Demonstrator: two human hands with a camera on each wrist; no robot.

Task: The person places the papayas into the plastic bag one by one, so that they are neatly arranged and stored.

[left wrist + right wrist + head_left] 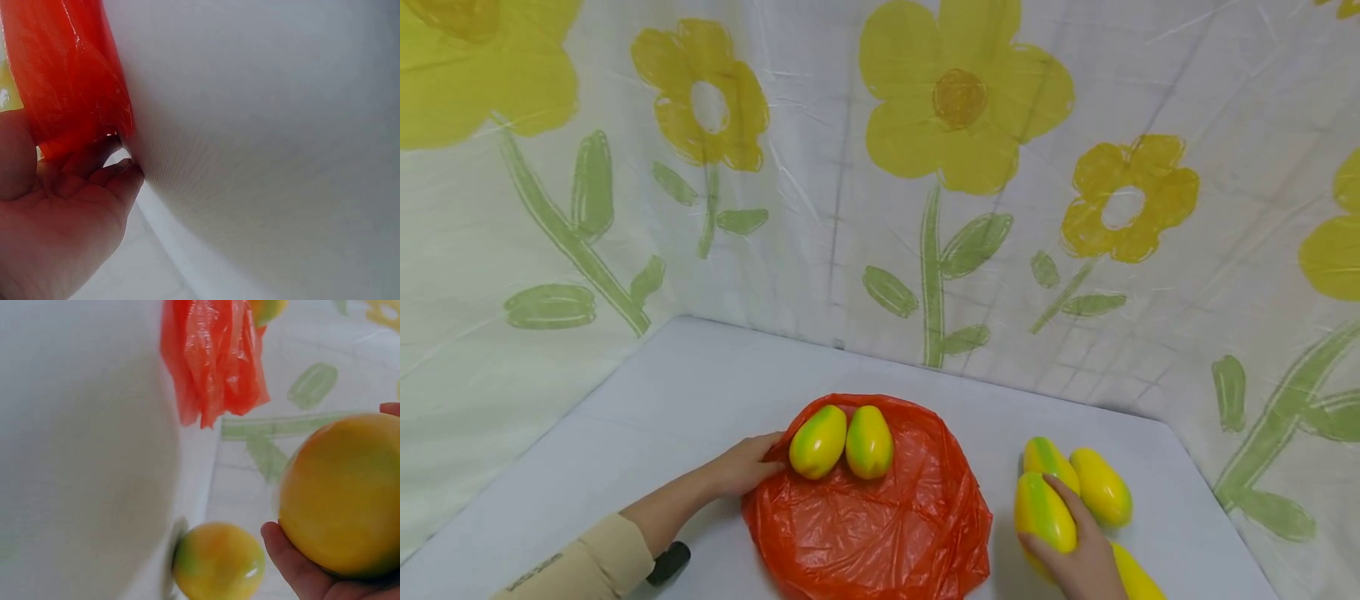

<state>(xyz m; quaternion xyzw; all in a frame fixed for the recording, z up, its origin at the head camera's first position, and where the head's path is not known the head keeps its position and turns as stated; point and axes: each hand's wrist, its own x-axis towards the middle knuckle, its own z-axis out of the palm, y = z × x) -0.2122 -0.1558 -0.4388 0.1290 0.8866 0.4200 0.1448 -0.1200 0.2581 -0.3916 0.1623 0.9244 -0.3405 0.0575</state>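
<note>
Two yellow-green fruits (817,442) lie side by side at the back of an open red plastic bag (880,525). My left hand (748,464) grips the bag's left rim; the left wrist view shows the thumb and fingers (69,212) round the red plastic (69,75). To the right of the bag, my right hand (1078,550) holds another yellow-green fruit (1043,512), thumb on one side and fingers on the other. The right wrist view shows this held fruit (344,497) large, with the bag (215,362) apart from it.
Around the right hand lie more fruits: one behind it (1051,460), one to its right (1102,487) and one partly hidden at the bottom (1135,573). A black object (669,563) sits by the left sleeve. A flowered curtain (805,208) hangs behind the white table (715,375).
</note>
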